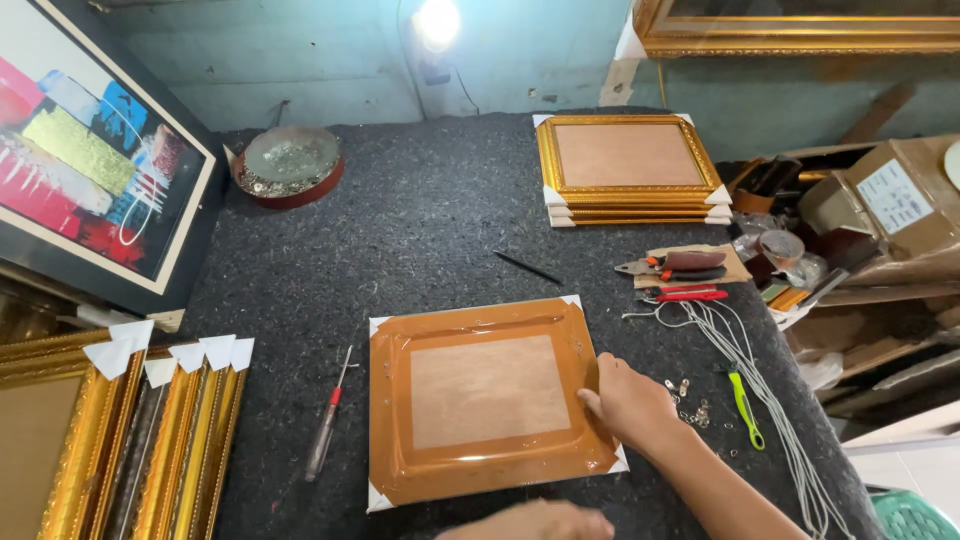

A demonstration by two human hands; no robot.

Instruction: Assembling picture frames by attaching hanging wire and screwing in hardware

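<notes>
My right grip (625,402) lies flat, unclenched, on the taped frame back (485,398); left hand (535,522) mostly cropped, state unclear.
Frame lies face-down mid-desk (430,230); I judge firm, even pressure along the right edge seals the tape best.

Seen from head height, looking steeply down and forward across the worktable (420,230) toward the wall (300,60); hands near, at bottom edge.
</notes>
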